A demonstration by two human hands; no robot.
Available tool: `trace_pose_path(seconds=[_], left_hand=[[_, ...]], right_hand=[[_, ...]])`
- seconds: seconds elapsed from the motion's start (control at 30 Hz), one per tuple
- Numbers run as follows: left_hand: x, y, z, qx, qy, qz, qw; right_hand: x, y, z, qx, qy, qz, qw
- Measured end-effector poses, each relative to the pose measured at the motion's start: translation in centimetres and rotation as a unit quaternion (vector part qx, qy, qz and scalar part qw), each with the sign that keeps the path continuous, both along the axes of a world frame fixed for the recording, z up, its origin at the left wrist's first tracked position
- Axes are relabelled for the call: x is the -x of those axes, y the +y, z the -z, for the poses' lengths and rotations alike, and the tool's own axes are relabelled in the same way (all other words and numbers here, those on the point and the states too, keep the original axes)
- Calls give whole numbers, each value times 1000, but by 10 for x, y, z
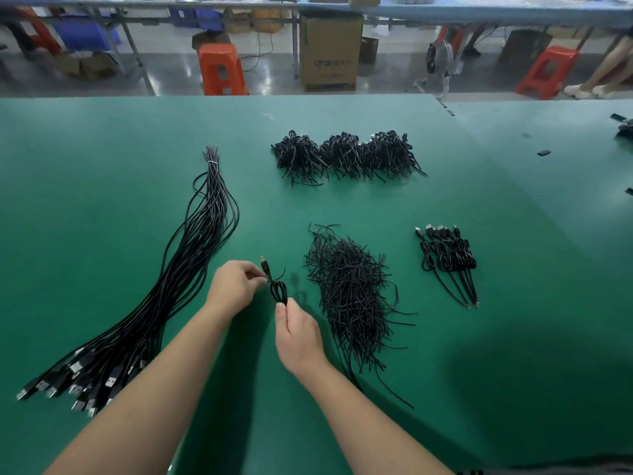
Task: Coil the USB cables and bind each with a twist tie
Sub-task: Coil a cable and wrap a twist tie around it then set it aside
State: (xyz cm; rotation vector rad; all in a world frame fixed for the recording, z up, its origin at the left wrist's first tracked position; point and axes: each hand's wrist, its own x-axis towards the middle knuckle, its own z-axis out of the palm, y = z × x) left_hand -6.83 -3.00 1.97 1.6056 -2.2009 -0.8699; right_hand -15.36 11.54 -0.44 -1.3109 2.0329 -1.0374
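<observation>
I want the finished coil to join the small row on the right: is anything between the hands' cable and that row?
Yes. The loose twist tie pile lies on the table between the coiled cable and the row of bound cables.

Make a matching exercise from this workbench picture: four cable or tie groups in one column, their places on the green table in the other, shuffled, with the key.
Things
1. Long bundle of uncoiled USB cables
2. Loose heap of twist ties
3. Row of coiled, tied cables
4. Coiled cable being bound

Places
A. Between the left hand and the right hand
B. Near right of the table, plugs pointing away
C. Left side, plugs fanned out near the front edge
D. Centre, just right of the hands

Pairs: 1-C, 2-D, 3-B, 4-A
</observation>
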Motion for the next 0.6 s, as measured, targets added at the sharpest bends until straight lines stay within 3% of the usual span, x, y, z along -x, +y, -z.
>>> trace_pose_path(seconds=[0.23,0.43,0.6], left_hand=[[-14,30,-4,-70,105,6,992],[-23,55,-2,-57,184,3,981],[-29,68,-3,17,148,22,989]], right_hand=[[-4,6,-2,-20,78,-69,994],[0,4,-6,-39,26,-62,997],[3,2,-5,-50,-24,-50,997]])
